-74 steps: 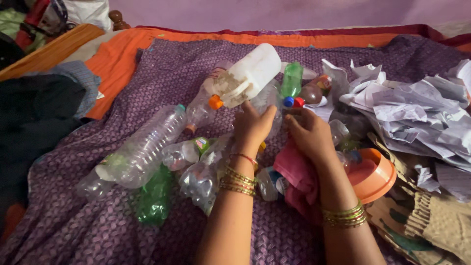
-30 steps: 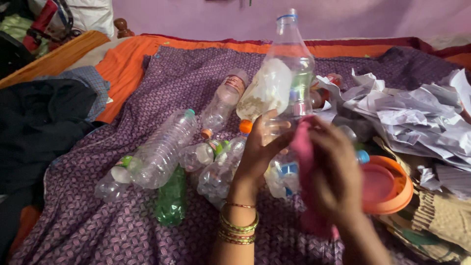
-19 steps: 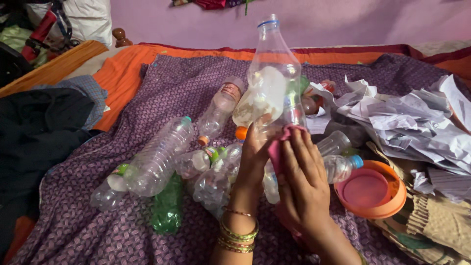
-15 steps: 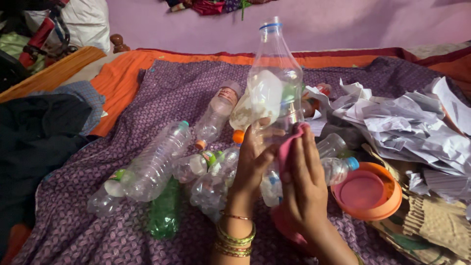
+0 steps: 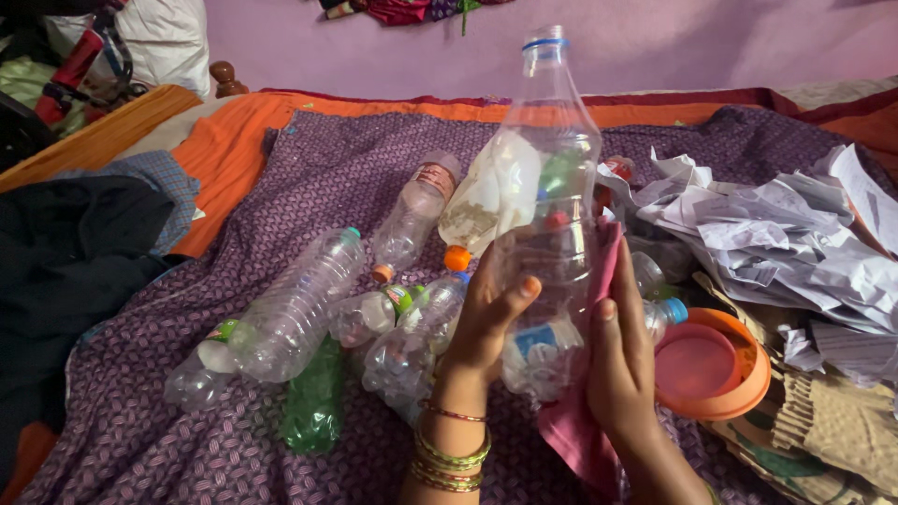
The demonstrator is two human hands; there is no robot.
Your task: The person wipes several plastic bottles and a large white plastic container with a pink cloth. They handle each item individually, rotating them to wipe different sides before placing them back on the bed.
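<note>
Clear plastic, uncapped and with a blue ring at its neck, the tall bottle [image 5: 552, 178] stands upright above the purple patterned bedspread [image 5: 309, 178]; the left hand [image 5: 486, 323] grips its lower body from the left, fingers curled round the plastic and thumb [image 5: 517, 292] pressed on the front; the right hand [image 5: 622, 360] lies flat against the bottle's right side, fingers straight and close together, pressing a pink cloth [image 5: 585, 411] to the plastic; the cloth hangs below the bottle's base; left of the bottle a heap of empty clear bottles [image 5: 299, 299] lies on the bedspread, a green bottle [image 5: 309, 402] among them; behind the bottle a white jug [image 5: 486, 196] with an orange cap [image 5: 457, 257] shows through the plastic; right of the bottle an orange lid [image 5: 716, 360] sits near the right hand, and beyond it crumpled white paper [image 5: 776, 234] is piled, with brown cardboard [image 5: 832, 421] beneath.
</note>
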